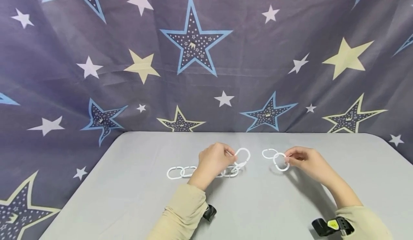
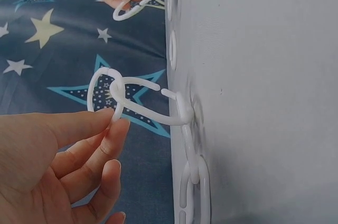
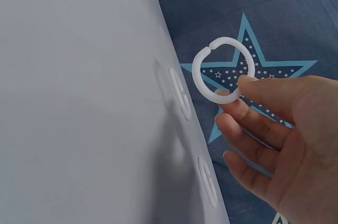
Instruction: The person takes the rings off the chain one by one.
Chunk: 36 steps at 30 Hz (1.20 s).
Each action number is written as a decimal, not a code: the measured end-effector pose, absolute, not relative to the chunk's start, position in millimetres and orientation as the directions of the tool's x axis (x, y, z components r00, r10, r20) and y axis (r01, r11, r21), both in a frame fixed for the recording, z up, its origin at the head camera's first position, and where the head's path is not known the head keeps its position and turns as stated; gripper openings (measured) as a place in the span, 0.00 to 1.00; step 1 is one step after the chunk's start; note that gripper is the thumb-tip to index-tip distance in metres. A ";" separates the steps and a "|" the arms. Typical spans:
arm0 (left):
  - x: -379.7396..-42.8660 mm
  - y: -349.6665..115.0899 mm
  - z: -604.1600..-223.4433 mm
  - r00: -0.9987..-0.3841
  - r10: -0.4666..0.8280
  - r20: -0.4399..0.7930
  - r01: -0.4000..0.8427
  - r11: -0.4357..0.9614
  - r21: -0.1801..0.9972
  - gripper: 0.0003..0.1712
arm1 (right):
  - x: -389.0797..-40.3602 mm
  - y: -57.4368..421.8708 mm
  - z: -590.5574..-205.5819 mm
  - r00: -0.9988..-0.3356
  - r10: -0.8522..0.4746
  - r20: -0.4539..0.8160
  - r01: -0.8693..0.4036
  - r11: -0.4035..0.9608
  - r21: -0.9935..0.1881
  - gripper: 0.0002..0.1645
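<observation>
My left hand (image 1: pixel 213 163) pinches a white plastic chain link (image 1: pixel 249 155) between thumb and forefinger, raised over the table. In the left wrist view this link (image 2: pixel 91 89) hooks through another link (image 2: pixel 150 114), which slants down to the rest of the chain (image 1: pixel 175 178). That chain runs leftward along the table, partly hidden behind my left hand and wrist. To the right, my right hand (image 1: pixel 304 163) holds up a single white link (image 1: pixel 282 170) by its edge. The right wrist view shows a small gap in this link (image 3: pixel 196 71) at its upper left.
Loose white links lie flat on the grey table (image 1: pixel 258 204); one link (image 1: pixel 262 154) overlaps the right hand's link in the head view. Another loose link (image 3: pixel 208 187) shows in the right wrist view. A star-patterned cloth (image 1: pixel 226 71) hangs behind the table.
</observation>
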State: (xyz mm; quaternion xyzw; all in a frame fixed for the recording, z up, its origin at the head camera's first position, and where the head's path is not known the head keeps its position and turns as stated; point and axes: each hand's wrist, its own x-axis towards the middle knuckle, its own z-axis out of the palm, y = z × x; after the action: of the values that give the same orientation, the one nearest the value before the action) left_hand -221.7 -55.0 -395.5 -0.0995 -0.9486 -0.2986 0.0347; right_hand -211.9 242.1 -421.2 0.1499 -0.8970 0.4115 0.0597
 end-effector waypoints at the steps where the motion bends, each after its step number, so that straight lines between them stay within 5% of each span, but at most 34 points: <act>1: -221.7 -54.9 -395.7 -0.978 0.167 0.126 0.209 0.806 0.554 0.04 | -212.2 242.4 -421.9 -0.948 -0.220 0.230 -0.318 0.616 -0.721 0.09; 36: -220.4 -51.0 -400.5 -0.973 0.181 0.139 0.228 0.815 0.532 0.02 | -242.2 298.3 -400.6 -0.891 -0.391 0.233 -0.452 0.699 -0.554 0.04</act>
State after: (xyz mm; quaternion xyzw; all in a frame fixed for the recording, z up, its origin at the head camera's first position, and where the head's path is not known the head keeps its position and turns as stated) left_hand -220.4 -51.0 -400.5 -0.1076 -0.9518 -0.2842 0.0411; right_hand -242.2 298.3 -400.6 0.2288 -0.9205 0.3131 0.0485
